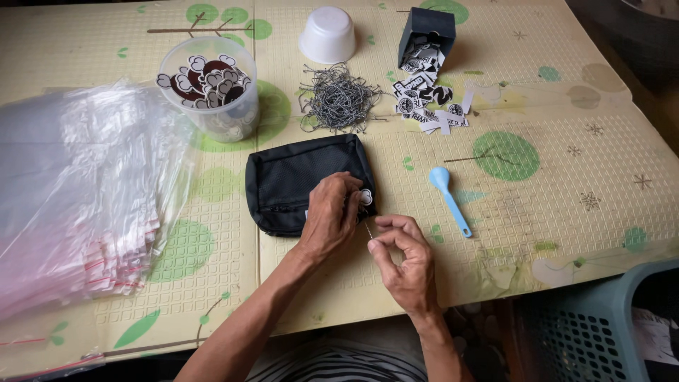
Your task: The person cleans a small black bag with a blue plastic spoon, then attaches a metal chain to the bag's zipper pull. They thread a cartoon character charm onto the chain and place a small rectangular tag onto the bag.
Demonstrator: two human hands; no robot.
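Left hand point(331, 216) pinches our small black fabric zip pouch point(300, 180) at its near-right corner; right hand point(403, 258), just nearer us, pinches thin grey string point(368, 230) w/ fingertips together.

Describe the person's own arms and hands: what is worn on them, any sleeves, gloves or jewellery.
Both forearms are bare, no sleeves in view. The left hand and right hand wear no gloves; no rings, watch or bracelets show. The fingers look lean and sinewy.
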